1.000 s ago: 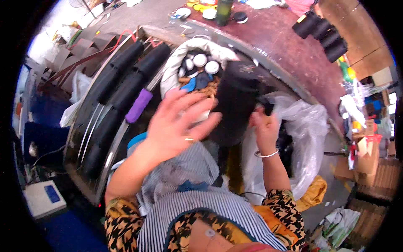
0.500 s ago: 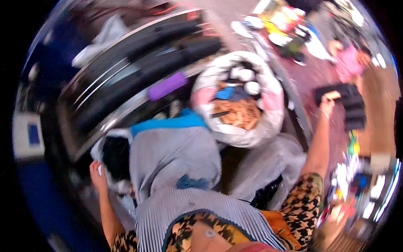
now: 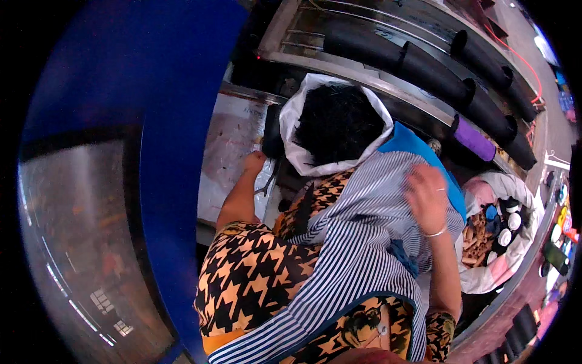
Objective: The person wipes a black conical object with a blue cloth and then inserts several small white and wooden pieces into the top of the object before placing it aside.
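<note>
My left hand (image 3: 254, 161) is closed at the lower end of a dark rounded piece (image 3: 272, 130), over a plastic-covered white surface (image 3: 233, 142); what its fingers hold is hidden. My right hand (image 3: 425, 191) lies over the striped apron (image 3: 364, 209) on my lap, fingers loosely apart and slightly blurred, with nothing visible in it. Beyond my lap, between the two hands, stands a white sack (image 3: 291, 136) with its rim rolled down, full of black, bristle-like strands (image 3: 336, 124). A blue cloth edge (image 3: 418, 148) lies along the far side of the apron.
Black tubes (image 3: 433, 70) lie in rows in a metal-framed tray at the far side, with a purple tube (image 3: 474, 138) near its front edge. Another sack (image 3: 527, 233) at right holds tan pieces and white round items. A tall blue panel (image 3: 173, 151) stands at left.
The view has swung left. My right hand has come back from the black pieces at right, without the light piece it held, to my lap. My left hand has moved beyond the strand-filled sack's left side.
</note>
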### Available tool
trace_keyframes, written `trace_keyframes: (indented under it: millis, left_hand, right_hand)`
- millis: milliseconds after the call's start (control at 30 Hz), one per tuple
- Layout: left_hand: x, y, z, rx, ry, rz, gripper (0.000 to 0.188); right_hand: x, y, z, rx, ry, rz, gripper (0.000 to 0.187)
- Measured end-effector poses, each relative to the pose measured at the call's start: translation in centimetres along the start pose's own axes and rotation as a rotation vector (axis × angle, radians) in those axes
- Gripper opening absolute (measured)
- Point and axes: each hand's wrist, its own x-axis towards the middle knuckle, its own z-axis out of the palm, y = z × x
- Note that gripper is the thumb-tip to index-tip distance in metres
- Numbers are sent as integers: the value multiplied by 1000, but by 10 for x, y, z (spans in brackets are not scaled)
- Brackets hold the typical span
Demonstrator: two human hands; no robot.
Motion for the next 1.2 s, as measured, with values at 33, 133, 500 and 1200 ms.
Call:
trace_keyframes:
  millis: [33,133,500,1200]
  left_hand:
    - [12,32,0,15,-45,56,29]
    - [40,75,-5,115,10,213,34]
    - [157,120,1,296,23,381,23]
    - [1,-42,-100,-1588,237,-479,28]
  right_hand:
    - [12,-14,20,-47,-65,-60,41]
    - [23,-19,43,-90,-58,-135,41]
    - [33,-17,57,-199,31,-131,36]
    - [69,-47,36,12,65,-168,36]
